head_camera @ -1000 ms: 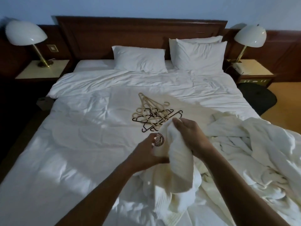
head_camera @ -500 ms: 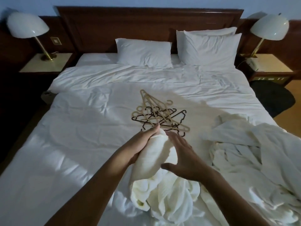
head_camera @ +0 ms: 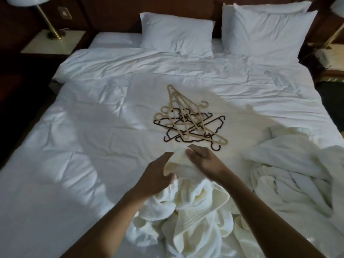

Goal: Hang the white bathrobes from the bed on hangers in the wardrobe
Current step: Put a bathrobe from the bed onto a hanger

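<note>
Two-handed hold on one bathrobe (head_camera: 195, 220) at the near edge of the bed (head_camera: 89, 149): gripped round a bunched fold by the left hand (head_camera: 156, 176), pinched at its top by the right hand (head_camera: 203, 161), fingers (head_camera: 191, 153) pressed together. Risky to lift so: likely to drag the bulk into the hangers (head_camera: 188, 123) just beyond, or tangle with the second bathrobe (head_camera: 290, 174) alongside. Heaped, no clear long axis; held fold pointing toward the hangers.
</note>
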Demonstrator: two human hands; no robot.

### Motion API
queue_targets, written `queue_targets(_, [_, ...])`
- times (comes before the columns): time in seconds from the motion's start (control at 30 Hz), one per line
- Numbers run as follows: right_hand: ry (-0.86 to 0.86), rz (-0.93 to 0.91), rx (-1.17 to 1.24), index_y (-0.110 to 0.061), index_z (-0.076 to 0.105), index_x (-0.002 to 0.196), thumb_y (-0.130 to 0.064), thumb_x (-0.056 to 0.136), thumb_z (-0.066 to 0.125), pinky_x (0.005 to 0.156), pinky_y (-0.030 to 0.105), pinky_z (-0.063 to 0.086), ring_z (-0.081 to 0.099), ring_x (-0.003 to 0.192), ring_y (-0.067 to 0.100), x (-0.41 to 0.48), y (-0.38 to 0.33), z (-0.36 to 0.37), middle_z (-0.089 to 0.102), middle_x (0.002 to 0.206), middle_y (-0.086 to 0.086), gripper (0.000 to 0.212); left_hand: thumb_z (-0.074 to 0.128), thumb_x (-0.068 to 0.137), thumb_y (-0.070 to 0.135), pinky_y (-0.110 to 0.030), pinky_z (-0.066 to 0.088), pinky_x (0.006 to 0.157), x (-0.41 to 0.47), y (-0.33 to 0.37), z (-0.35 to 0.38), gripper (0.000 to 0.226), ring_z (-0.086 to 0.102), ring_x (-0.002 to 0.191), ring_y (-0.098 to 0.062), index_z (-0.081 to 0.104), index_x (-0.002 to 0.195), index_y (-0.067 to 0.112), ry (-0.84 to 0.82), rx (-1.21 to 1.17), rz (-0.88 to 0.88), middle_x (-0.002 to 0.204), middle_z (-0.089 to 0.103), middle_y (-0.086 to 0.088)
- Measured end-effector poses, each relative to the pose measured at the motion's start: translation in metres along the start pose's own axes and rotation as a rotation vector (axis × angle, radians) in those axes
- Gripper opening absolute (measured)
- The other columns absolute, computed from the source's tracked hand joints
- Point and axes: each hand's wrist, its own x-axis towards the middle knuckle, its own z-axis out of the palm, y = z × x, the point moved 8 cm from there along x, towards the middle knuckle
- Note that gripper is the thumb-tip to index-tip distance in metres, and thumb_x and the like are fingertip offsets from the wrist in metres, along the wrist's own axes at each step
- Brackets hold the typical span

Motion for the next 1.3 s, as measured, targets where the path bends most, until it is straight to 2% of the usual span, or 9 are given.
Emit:
queue_targets(0.17, [-0.036, 0.064, 0.065, -0.006, 0.067, 0.086, -0.052, 0.099, 0.057, 0.06, 0.033, 0.046, 0.062, 0.065, 0.019, 0.056, 0.046, -0.013, 0.065, 0.074, 0.006, 0.049, 0.076, 0.09, 0.018, -0.02, 0.05, 0.069, 0.039, -0.071, -0.019, 0.006, 0.069, 0.076, -0.003, 0.076, 0.096, 0.021, 0.065, -0.261, -0.28, 0.088, 0.077, 0.002])
queue_targets(0.3, [0.027, 0.13, -0.283, -0.025, 0.07, 0.089, -0.043, 0.1, 0.056, 0.071, 0.028, 0.044, 0.062, 0.077, 0.009, 0.118, 0.119, -0.013, 0.067, 0.084, -0.012, 0.025, 0.07, 0.096, 0.021, -0.022, 0.047, 0.061, 0.071, -0.11, -0.03, 0.013, 0.062, 0.066, -0.007, 0.078, 0.086, 0.015, 0.244, -0.306, -0.311, 0.075, 0.073, 0.003])
queue_targets(0.4, [0.096, 0.245, -0.453, -0.019, 0.068, 0.118, -0.029, 0.101, 0.057, 0.08, 0.028, 0.041, 0.064, 0.105, 0.021, 0.167, 0.175, -0.017, 0.068, 0.113, -0.001, 0.023, 0.073, 0.09, 0.047, -0.025, 0.037, 0.058, 0.087, -0.147, -0.017, 0.051, 0.042, 0.06, -0.014, 0.059, 0.074, 0.001, 0.267, -0.418, -0.393, 0.066, 0.047, -0.003])
queue_targets(0.6, [0.369, 0.395, -0.554, -0.007, 0.047, 0.143, -0.033, 0.094, 0.064, 0.099, 0.045, 0.047, 0.054, 0.124, 0.043, 0.248, 0.251, -0.06, 0.054, 0.136, 0.023, 0.058, 0.064, 0.092, 0.06, -0.033, 0.042, 0.067, 0.097, -0.232, 0.006, 0.056, 0.055, 0.068, -0.019, 0.07, 0.087, 0.005, 0.289, -0.43, -0.604, 0.072, 0.062, -0.004])
queue_targets(0.7, [0.37, 0.434, -0.645, -0.012, 0.048, 0.142, -0.044, 0.085, 0.073, 0.103, 0.05, 0.047, 0.051, 0.125, 0.046, 0.279, 0.275, -0.064, 0.05, 0.137, 0.024, 0.07, 0.074, 0.068, 0.073, -0.05, 0.059, 0.085, 0.097, -0.263, 0.012, 0.068, 0.073, 0.086, -0.034, 0.078, 0.094, 0.011, 0.265, -0.551, -0.675, 0.091, 0.077, -0.011])
queue_targets(0.9, [0.386, 0.456, -0.862, -0.005, 0.057, 0.115, -0.029, 0.088, 0.057, 0.085, 0.045, 0.041, 0.053, 0.112, 0.044, 0.313, 0.296, -0.067, 0.062, 0.115, 0.025, 0.036, 0.064, 0.098, 0.043, -0.043, 0.06, 0.086, 0.102, -0.277, 0.015, 0.038, 0.076, 0.093, -0.031, 0.075, 0.11, 0.008, 0.284, -0.817, -0.706, 0.099, 0.078, -0.014])
queue_targets(1.1, [0.378, 0.647, -0.483, 0.001, 0.028, 0.148, -0.019, 0.084, 0.076, 0.095, 0.044, 0.048, 0.052, 0.127, 0.045, 0.276, 0.278, -0.083, 0.052, 0.137, 0.028, 0.083, 0.069, 0.095, 0.037, -0.038, 0.058, 0.083, 0.103, -0.257, -0.001, 0.032, 0.075, 0.082, -0.025, 0.077, 0.105, 0.007, 0.305, -0.968, -0.753, 0.095, 0.078, -0.015])
queue_targets(1.23, [0.389, 0.537, -0.255, -0.004, 0.062, 0.111, -0.005, 0.08, 0.071, 0.081, 0.042, 0.051, 0.064, 0.1, 0.038, 0.236, 0.246, -0.082, 0.066, 0.105, 0.021, 0.033, 0.075, 0.087, 0.041, -0.043, 0.057, 0.089, 0.104, -0.221, -0.021, 0.043, 0.075, 0.098, -0.031, 0.075, 0.113, 0.007, 0.251, -1.181, -0.731, 0.107, 0.077, -0.016])
queue_targets(1.3, [0.382, 0.461, -0.199, -0.014, 0.062, 0.116, -0.005, 0.078, 0.075, 0.082, 0.045, 0.054, 0.066, 0.097, 0.035, 0.208, 0.23, -0.081, 0.067, 0.104, 0.016, 0.041, 0.067, 0.09, 0.045, -0.042, 0.056, 0.088, 0.105, -0.202, -0.032, 0.045, 0.074, 0.101, -0.031, 0.074, 0.115, 0.008, 0.197, -1.266, -0.673, 0.111, 0.075, -0.017])
